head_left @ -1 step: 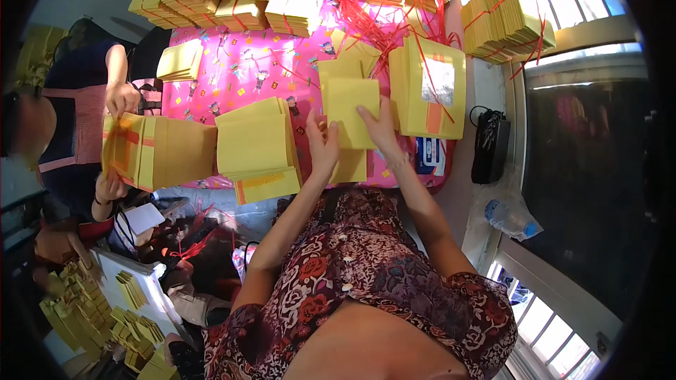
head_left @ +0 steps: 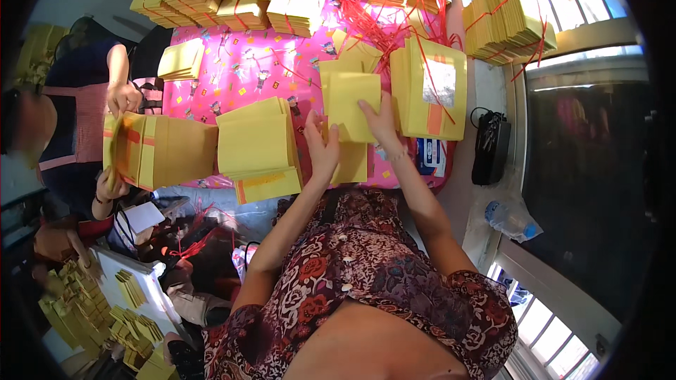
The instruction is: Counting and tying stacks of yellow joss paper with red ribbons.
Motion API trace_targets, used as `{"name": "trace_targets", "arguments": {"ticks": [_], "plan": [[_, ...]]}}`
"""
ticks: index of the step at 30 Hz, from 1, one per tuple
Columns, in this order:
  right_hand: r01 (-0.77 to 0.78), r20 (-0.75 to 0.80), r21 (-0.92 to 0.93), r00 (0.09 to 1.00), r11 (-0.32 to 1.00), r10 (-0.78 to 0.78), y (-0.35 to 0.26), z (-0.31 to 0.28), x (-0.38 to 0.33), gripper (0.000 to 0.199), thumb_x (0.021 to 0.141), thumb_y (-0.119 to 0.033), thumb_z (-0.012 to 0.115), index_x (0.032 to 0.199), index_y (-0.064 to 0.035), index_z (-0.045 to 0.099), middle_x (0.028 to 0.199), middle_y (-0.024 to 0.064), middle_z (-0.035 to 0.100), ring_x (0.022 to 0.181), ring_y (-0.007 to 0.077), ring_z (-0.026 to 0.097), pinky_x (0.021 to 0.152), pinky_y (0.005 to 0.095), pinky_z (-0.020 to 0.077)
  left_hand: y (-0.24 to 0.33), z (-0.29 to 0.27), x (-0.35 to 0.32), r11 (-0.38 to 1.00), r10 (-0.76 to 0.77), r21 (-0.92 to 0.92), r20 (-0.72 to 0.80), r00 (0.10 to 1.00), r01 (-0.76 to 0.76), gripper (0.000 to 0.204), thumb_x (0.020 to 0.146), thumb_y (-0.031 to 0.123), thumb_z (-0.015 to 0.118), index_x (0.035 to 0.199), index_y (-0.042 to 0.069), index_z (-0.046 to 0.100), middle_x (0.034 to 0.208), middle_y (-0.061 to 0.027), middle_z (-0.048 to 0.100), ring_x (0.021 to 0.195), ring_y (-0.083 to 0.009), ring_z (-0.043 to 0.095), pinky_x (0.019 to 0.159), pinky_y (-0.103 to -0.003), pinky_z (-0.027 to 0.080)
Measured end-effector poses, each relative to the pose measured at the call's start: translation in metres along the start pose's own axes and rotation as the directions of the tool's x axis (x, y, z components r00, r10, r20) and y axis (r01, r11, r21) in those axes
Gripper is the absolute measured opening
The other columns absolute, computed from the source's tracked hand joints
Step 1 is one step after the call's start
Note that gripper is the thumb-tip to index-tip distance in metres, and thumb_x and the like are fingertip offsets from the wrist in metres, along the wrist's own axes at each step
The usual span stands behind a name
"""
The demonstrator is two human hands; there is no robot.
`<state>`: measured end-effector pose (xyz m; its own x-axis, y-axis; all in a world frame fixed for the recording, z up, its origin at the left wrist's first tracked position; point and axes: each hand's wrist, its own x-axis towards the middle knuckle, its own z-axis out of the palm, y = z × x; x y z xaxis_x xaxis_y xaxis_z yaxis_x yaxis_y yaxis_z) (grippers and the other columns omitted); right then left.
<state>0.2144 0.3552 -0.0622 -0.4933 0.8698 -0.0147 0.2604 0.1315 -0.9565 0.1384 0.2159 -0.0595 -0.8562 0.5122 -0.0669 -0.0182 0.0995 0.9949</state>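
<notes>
A yellow paper envelope (head_left: 354, 98) is held up in front of me over the pink table. My right hand (head_left: 382, 125) grips its right side, thumb on the front face and fingers along the edge. By the lower left edge is my left hand (head_left: 322, 146), its thumb and fingers apart; whether it touches the paper is unclear. Under the envelope lie more yellow envelopes (head_left: 351, 165), partly covered. To the left is a fanned pile of yellow envelopes (head_left: 255, 137). On the right stands a thick stack of yellow envelopes (head_left: 415, 91) with an orange stripe and a pale label.
Across the table, a co-worker's hands (head_left: 123, 98) handle a row of envelopes (head_left: 179, 151). Tied bundles (head_left: 296, 7) line the far edge, near loose red string (head_left: 362, 21). On the right ledge are a black box (head_left: 491, 148) and a plastic bottle (head_left: 510, 222).
The envelope in my right hand has risen slightly, away from me. My left hand has shifted a little and sits by its lower left edge. The stacks stay put.
</notes>
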Motion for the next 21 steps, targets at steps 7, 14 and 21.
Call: {"name": "trace_targets", "arguments": {"ticks": [7, 14, 21], "plan": [[0.032, -0.038, -0.118, 0.999, 0.993, -0.036, 0.038, 0.037, 0.08, 0.052, 0.079, -0.022, 0.072, 0.113, 0.0021, 0.042, 0.102, 0.0196, 0.061, 0.093, 0.0285, 0.062, 0.079, 0.0387, 0.049, 0.031, -0.027, -0.051, 0.98, -0.076, -0.145, 0.363, 0.929, 0.137, 0.035, 0.091, 0.009, 0.053, 0.125, 0.007, 0.048, 0.108, -0.0077, 0.058, 0.091, -0.0134, 0.057, 0.076, -0.027, 0.047], [0.005, -0.014, -0.592, 1.0, 0.806, -0.017, 0.035, 0.04, 0.078, 0.056, 0.077, -0.032, 0.073, 0.109, 0.0045, 0.046, 0.105, 0.0252, 0.059, 0.099, 0.0384, 0.058, 0.083, 0.045, 0.0465, 0.067, -0.047, -0.069, 0.966, -0.139, -0.142, 0.424, 0.895, 0.217, 0.026, 0.093, 0.006, 0.049, 0.119, 0.004, 0.052, 0.1, -0.005, 0.06, 0.086, -0.0093, 0.057, 0.077, -0.024, 0.047], [0.18, -0.105, -0.726, 0.925, 0.663, -0.366, 0.02, 0.05, 0.062, 0.05, 0.078, -0.028, 0.07, 0.113, 0.0008, 0.049, 0.103, 0.0224, 0.055, 0.099, 0.0358, 0.052, 0.085, 0.0434, 0.0433, 0.088, -0.076, -0.062, 0.982, -0.059, -0.15, 0.33, 0.942, 0.113, 0.024, 0.093, 0.006, 0.051, 0.116, 0.004, 0.055, 0.097, -0.0043, 0.062, 0.081, -0.0093, 0.057, 0.071, -0.024, 0.048]]}}
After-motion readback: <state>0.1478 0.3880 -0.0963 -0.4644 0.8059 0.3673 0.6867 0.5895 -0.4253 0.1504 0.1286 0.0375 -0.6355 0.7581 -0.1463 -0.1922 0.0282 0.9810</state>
